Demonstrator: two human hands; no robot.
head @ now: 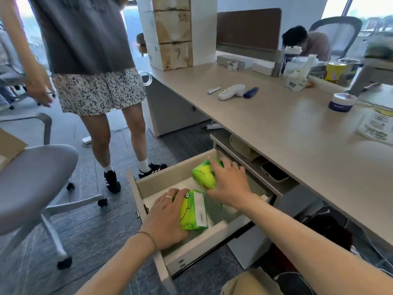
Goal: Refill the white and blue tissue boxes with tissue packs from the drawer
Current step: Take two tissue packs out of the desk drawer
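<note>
- Drawer (148,184) stands pulled out under the desk (276,128), with both hands inside it.
- Left hand (168,218) lies flat over the near green pack (192,209), fingers spread across its left side; a ring shows on one finger.
- Near pack rests on the drawer floor, its long axis running from the drawer front toward the desk, white end panel facing right.
- Right hand (229,182) grips the far green pack (204,174), fingers curled over its top.
- Far pack sits tilted, raised at the back of the drawer, long axis slanting up and right.
- Bystander (95,81) stands left, beside a grey chair (32,184).
</note>
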